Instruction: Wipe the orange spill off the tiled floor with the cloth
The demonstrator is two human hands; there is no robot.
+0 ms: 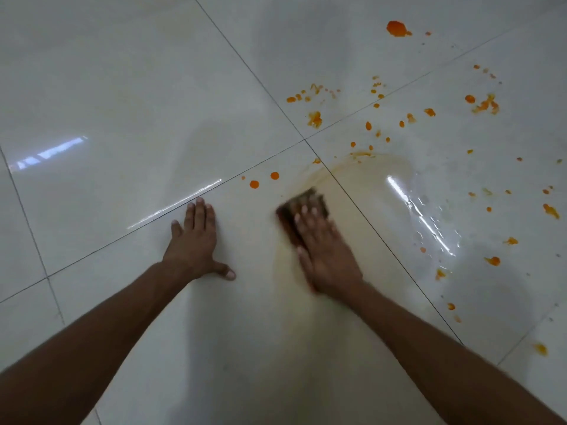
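Right grip (322, 250) presses flat on cloth (303, 207); left (196, 240) splayed; orange spill (399, 118) lies beyond.

Both forearms bare, no sleeves in view; left grip (196, 237) and right grip (325, 253) ungloved, right one blurred.

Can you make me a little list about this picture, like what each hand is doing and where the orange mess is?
Place: glossy pale tiled floor with thin dark grout lines
Left hand: flat on the floor, fingers spread, holding nothing
Right hand: pressing down on the cloth, blurred
Cloth: dark brown, under the right fingers
Smear: pale yellowish film around and beyond the cloth
Orange drops: two round ones just past the cloth
Biggest blob: far top right
Other splatter: scattered over the right-hand tiles, not yet wiped
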